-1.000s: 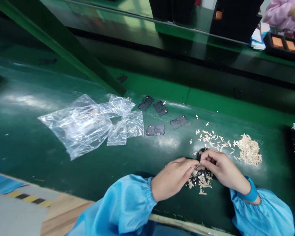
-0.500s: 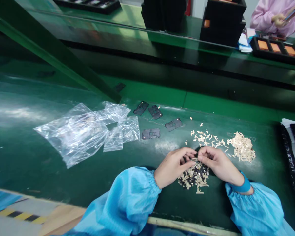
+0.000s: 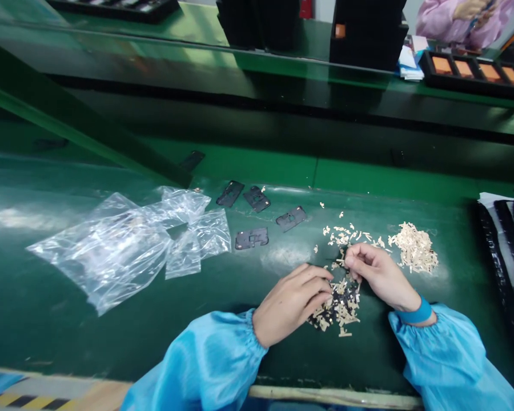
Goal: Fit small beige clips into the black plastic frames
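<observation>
pictured left of the mixed pile, black plates; at its left edge, left hand, loosely curled; within, small pieces, likely light, bendy, best nipped by one end; at its far right corner, right hand, pinched at the tips, on what unclear.

Left hand: back uppermost, fingers bent and slightly parted, thumb out of sight. Right hand: thumb and forefinger tips together in a pinch. Forearms, pair: blue-sleeved, angled inward. Wrists, pair: roughly straight.
</observation>
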Motion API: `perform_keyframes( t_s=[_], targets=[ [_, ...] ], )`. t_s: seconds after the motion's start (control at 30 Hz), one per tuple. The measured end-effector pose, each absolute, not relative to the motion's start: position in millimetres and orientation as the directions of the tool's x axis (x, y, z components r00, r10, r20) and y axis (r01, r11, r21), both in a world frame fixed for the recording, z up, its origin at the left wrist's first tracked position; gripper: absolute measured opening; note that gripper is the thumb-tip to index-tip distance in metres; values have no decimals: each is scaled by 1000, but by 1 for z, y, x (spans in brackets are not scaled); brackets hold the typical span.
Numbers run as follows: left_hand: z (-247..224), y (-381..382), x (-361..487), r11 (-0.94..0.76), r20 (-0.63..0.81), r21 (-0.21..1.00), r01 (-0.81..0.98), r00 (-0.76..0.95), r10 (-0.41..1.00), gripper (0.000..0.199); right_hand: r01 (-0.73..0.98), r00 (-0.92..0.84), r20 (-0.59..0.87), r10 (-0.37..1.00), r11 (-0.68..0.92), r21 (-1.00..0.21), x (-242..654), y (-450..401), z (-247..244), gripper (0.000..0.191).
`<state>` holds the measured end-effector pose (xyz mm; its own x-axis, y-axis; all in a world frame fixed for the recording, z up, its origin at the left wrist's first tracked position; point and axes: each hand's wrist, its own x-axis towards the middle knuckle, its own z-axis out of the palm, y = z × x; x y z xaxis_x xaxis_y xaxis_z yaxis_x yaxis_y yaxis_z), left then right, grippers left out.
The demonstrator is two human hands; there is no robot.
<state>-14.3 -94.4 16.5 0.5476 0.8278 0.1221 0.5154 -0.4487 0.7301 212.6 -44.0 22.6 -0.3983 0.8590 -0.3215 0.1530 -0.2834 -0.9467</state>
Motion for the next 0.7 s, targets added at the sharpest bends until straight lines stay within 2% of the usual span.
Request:
perform_keyframes(
  t_s=[0.13, 0.23, 0.33, 0.43, 0.5, 0.6, 0.7],
  targets=[
    [15, -99, -12, -466, 136, 686, 559, 530, 837, 17, 157, -255, -217, 942, -181, -971, 220, -56, 25, 29],
    [13, -105, -11, -497, 149, 607, 621, 525, 838, 22, 284, -184, -121, 975, -66, -957, 227, -71, 25, 18],
    [12, -109, -9, -507, 157, 617, 602, 537, 829, 24, 477, -248, -56, 967, 72, -876, 229, -88, 21, 11],
    [10, -110, -9, -494, 168, 663, 563, 531, 830, 23, 569, -323, -29, 946, 170, -805, 225, -103, 18, 9],
    [9, -112, -11, -497, 188, 662, 562, 517, 835, 23, 558, -351, -52, 935, 164, -814, 223, -111, 18, 10],
    [8, -124, -15, -528, 218, 598, 603, 512, 831, 25, 454, -344, -118, 932, 55, -889, 225, -119, 19, 10],
    [6, -141, -17, -571, 167, 479, 667, 569, 805, 48, 393, -260, -105, 960, 6, -919, 231, -124, 18, 9]
  ],
)
